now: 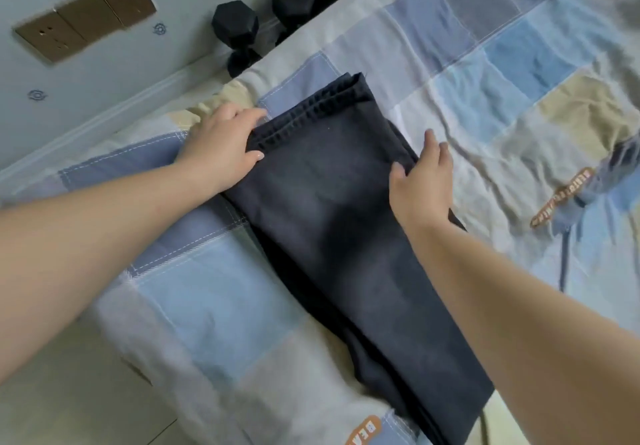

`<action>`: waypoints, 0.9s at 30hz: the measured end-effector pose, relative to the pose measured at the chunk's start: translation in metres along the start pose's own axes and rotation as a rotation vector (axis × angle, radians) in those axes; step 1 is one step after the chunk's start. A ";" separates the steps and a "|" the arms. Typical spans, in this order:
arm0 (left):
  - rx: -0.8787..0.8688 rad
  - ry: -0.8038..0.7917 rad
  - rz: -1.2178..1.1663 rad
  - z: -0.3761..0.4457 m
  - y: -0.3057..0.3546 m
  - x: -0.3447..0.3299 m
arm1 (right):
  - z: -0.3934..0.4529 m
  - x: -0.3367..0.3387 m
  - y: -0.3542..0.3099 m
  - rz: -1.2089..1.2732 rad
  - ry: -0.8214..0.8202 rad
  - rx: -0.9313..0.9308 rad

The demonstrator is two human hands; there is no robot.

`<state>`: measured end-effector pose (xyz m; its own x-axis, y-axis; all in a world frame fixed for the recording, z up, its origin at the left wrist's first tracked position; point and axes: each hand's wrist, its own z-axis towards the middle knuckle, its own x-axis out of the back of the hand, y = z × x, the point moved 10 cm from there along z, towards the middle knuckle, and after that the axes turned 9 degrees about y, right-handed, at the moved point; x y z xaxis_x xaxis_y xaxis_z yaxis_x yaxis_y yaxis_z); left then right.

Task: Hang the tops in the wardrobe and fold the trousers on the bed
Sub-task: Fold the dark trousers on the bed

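Trousers (332, 209) lie on the bed (485, 74) — dumbbells (256, 25) behind it.

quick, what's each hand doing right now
Left hand: pinches the hem end of the dark trousers, thumb on top.
Right hand: open, fingers fairly straight, resting on the trousers' right edge.

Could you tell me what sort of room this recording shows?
Most likely a home bedroom: a bed with a patchwork cover, dark trousers being folded on it, wall sockets and dumbbells beside the bed.
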<state>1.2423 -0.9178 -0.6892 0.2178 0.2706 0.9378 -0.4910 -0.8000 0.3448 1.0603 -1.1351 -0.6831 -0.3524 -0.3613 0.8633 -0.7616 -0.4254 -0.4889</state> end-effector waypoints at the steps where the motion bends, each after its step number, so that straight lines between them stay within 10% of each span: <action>1: -0.098 0.083 0.040 -0.005 0.020 0.006 | -0.016 -0.002 0.026 -0.004 -0.006 -0.064; 7: -0.763 -0.081 0.130 -0.107 0.185 -0.085 | -0.086 -0.034 0.104 -0.156 -0.024 -0.035; 17: -0.921 -0.159 0.536 -0.102 0.144 -0.169 | -0.098 -0.056 0.172 -0.384 0.038 0.211; 27: -0.676 -0.141 0.726 -0.074 0.112 -0.145 | -0.150 -0.019 0.270 -0.236 -0.051 -0.112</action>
<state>1.0931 -1.0072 -0.7834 -0.2484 -0.2637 0.9321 -0.9115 -0.2621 -0.3171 0.7796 -1.1183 -0.8129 -0.1319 -0.3053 0.9431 -0.8761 -0.4093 -0.2550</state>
